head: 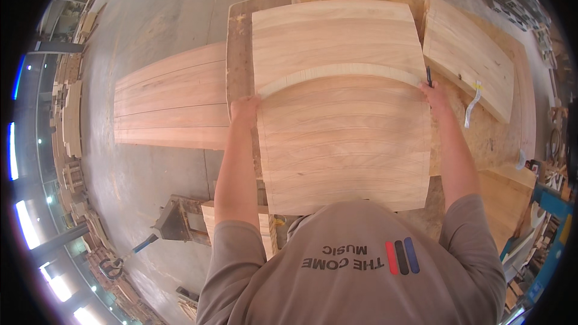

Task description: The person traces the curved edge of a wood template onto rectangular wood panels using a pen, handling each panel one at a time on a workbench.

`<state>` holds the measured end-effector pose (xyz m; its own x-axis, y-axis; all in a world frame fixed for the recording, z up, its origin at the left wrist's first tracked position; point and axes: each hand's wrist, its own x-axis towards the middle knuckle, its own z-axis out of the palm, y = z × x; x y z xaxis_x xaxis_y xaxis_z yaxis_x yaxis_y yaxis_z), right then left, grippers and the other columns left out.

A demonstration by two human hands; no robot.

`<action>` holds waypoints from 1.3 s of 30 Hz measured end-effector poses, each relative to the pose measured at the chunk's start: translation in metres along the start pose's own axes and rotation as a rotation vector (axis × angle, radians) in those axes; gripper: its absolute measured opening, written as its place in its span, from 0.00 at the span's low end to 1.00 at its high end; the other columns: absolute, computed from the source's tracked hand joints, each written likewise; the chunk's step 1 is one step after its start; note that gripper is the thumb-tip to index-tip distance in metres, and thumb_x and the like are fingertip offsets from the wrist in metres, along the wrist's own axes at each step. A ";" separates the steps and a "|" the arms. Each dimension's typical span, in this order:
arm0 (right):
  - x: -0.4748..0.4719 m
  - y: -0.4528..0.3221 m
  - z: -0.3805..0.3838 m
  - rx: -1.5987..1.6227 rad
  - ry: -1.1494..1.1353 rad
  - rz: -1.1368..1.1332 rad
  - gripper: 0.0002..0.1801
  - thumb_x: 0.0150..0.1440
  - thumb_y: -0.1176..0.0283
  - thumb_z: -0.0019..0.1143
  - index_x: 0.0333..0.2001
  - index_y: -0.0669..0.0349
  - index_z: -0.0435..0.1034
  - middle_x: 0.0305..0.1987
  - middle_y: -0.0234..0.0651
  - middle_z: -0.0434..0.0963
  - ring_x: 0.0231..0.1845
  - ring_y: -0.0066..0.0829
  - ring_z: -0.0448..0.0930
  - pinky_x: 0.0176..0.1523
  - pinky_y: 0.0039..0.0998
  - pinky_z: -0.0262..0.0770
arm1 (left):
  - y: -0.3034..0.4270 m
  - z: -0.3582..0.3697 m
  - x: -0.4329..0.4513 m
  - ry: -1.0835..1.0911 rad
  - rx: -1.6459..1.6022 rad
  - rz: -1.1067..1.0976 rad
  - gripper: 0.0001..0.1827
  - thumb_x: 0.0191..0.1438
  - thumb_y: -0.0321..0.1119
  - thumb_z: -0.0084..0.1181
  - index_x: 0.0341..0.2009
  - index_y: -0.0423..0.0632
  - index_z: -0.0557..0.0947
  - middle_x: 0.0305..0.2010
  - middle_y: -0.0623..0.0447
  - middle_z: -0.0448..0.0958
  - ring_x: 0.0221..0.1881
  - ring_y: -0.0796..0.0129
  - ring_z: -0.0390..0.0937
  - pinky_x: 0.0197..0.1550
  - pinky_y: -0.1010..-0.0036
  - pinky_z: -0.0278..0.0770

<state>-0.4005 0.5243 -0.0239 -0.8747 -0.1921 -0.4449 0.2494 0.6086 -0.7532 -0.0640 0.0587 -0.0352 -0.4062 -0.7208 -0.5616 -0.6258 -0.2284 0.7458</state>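
Observation:
A wide pale wood panel [338, 144] lies before me, marked with several curved pencil lines across its near half. On it rests a thin curved wooden strip [343, 71], its arc bowing away from me. My left hand [246, 109] grips the strip's left end at the panel's left edge. At the opposite edge, my right hand [434, 94] holds the right end, and a dark pen [428, 76] sticks up from the same hand. Fingers hide both ends of the strip.
Beneath the panel is a worn wooden worktop [239, 54]. A thick board [469, 54] lies at right beside a curled paper strip [472, 106]. Reddish planks [176, 99] extend at left. A pallet jack's blue-gripped handle [145, 243] and a metal frame [178, 219] are lower left.

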 end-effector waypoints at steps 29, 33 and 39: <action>-0.019 -0.036 0.010 0.027 0.032 0.016 0.12 0.50 0.64 0.63 0.31 0.62 0.73 0.21 0.29 0.71 0.21 0.23 0.70 0.25 0.28 0.65 | 0.116 0.153 -0.129 -0.084 1.249 0.628 0.48 0.39 0.53 0.68 0.65 0.64 0.62 0.60 0.40 0.60 0.63 0.43 0.56 0.60 0.45 0.57; -0.008 -0.024 -0.001 -0.184 -0.014 -0.050 0.16 0.50 0.58 0.62 0.32 0.60 0.75 0.25 0.28 0.75 0.26 0.21 0.71 0.30 0.27 0.65 | 0.115 0.149 -0.124 -0.104 1.294 0.642 0.52 0.37 0.57 0.69 0.67 0.66 0.58 0.62 0.41 0.59 0.65 0.44 0.55 0.61 0.44 0.55; 0.012 -0.097 0.010 -0.526 -0.035 -0.162 0.18 0.52 0.57 0.59 0.28 0.64 0.75 0.24 0.30 0.74 0.26 0.21 0.70 0.31 0.27 0.65 | 0.114 0.142 -0.122 -0.147 1.212 0.642 0.51 0.39 0.61 0.66 0.67 0.64 0.58 0.63 0.40 0.59 0.66 0.45 0.53 0.61 0.40 0.54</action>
<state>-0.4314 0.4555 0.0390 -0.8680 -0.3353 -0.3664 -0.1362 0.8702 -0.4736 -0.1804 0.2137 0.0676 -0.8596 -0.3898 -0.3303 -0.4562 0.8767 0.1528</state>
